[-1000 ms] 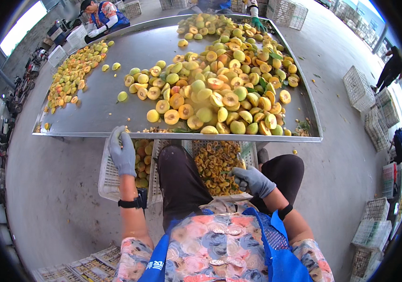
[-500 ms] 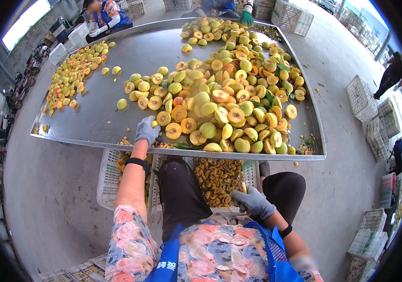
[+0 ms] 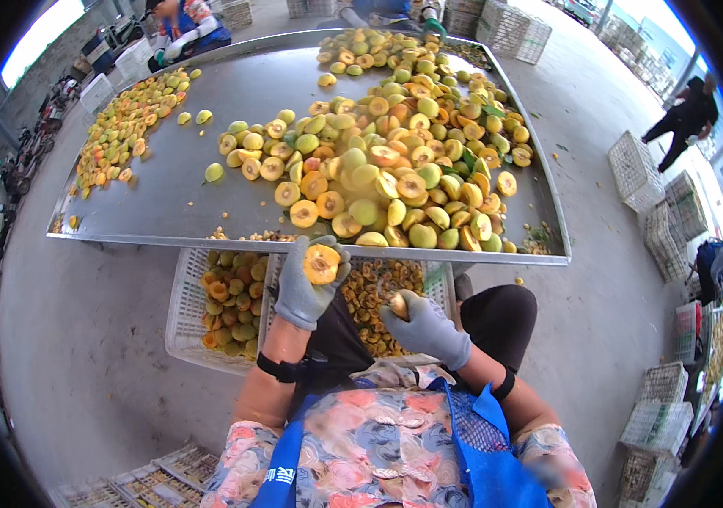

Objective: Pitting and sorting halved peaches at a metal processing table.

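My left hand (image 3: 300,292), in a grey glove, grips a peach half (image 3: 321,264) with its orange cut face and brown centre turned up, by the table's near edge. My right hand (image 3: 433,330), also gloved, is closed round a small tool with a light wooden handle (image 3: 398,306); its working end is hard to make out. The hands are apart. Beyond them, a large heap of yellow-green peach halves (image 3: 365,175) lies on the metal table (image 3: 251,93). Below are a white crate (image 3: 177,326) of peach halves and another crate (image 3: 439,279) of brownish scraps between my legs.
The table's raised near rim (image 3: 336,248) runs just past my hands. A second fruit pile (image 3: 129,118) lies at the table's left. Co-workers (image 3: 188,30) sit along the far side. Stacked white crates (image 3: 636,173) and a standing person (image 3: 684,118) are at the right.
My left hand has drawn back from the table edge with a peach half, now held cut side up. My right hand has risen and come nearer to it, still holding the tool.
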Demonstrator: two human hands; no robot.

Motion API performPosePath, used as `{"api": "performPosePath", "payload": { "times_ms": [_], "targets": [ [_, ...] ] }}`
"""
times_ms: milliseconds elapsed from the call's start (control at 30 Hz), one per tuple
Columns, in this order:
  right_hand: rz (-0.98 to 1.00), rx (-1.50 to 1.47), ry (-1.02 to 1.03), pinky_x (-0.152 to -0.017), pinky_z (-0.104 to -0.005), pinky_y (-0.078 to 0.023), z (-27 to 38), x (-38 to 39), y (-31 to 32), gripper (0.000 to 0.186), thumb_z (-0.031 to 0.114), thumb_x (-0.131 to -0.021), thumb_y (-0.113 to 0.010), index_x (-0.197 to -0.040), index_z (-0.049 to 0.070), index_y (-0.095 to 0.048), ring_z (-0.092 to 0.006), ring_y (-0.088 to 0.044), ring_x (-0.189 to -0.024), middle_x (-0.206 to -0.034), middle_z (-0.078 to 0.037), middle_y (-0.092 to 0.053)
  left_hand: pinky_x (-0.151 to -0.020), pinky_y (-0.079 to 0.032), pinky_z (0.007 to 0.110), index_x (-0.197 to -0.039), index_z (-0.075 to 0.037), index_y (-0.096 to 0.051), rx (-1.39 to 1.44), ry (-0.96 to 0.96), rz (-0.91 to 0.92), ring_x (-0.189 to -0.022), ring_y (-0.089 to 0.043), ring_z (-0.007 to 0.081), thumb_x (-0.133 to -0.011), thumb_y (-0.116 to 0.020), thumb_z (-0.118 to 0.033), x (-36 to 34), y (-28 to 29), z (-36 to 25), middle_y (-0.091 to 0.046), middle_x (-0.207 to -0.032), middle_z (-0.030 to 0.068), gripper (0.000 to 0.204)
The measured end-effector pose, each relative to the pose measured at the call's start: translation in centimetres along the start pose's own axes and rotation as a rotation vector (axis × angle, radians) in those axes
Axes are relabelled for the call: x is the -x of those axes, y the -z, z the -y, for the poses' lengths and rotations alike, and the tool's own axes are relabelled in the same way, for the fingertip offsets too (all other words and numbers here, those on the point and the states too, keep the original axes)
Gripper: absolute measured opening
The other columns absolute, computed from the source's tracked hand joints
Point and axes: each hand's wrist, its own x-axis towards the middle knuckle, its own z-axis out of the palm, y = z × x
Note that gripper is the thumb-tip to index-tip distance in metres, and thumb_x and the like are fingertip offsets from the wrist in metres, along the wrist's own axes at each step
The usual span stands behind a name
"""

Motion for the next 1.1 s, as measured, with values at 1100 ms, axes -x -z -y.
{"api": "performPosePath", "payload": {
  "times_ms": [1100],
  "targets": [
    [-0.008, 0.062, 0.04, -0.065, -0.0419, -0.052, -2.1, 4.0, -0.8, 0.026, 0.023, -0.087, -0.063, -0.099, -0.001, -0.062, -0.0326, -0.069, -0.075, -0.081, -0.018, -0.069, -0.086, -0.054, 0.034, -0.108, 0.003, -0.061, -0.688, 0.191, 0.367, -0.09, -0.065, 0.0245, -0.105, -0.034, -0.042, 3.1, -3.8, 8.2, -0.067, -0.097, 0.0138, 0.053]
  ]
}}
